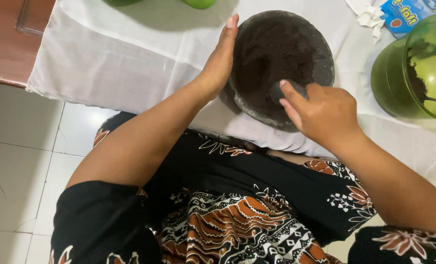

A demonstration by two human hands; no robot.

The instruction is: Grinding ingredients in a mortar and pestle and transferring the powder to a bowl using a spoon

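Right hand (325,115) clenched round the stone pestle (278,91).
Left hand (221,58), fingers straight, braces the dark mortar (276,49) rim on the white cloth (120,58).

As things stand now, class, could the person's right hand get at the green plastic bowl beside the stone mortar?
Probably yes. The right hand grips a pestle inside the stone mortar, and the green plastic bowl sits just to its right on the white cloth with nothing between them. The hand would have to release the pestle first.
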